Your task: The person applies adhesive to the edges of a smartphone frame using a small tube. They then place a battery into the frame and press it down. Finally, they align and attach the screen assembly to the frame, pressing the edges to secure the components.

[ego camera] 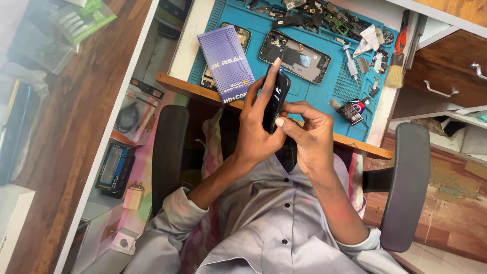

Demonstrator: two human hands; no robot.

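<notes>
Gripping a black phone (275, 99) upright over the table (355, 143) edge, the left hand (258, 124) wraps its back with one finger stretched along the long axis toward 12 o'clock. Right hand (310, 134) sits at 4 o'clock of the phone, fingertips pinched against its lower edge, touching. Purple box (226, 64) lies at 10 o'clock on the blue mat (304, 91).

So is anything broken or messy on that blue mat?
Yes. A phone lies opened on the blue mat, its insides showing, with loose parts scattered along the far edge. The purple box overhangs the desk edge.
</notes>
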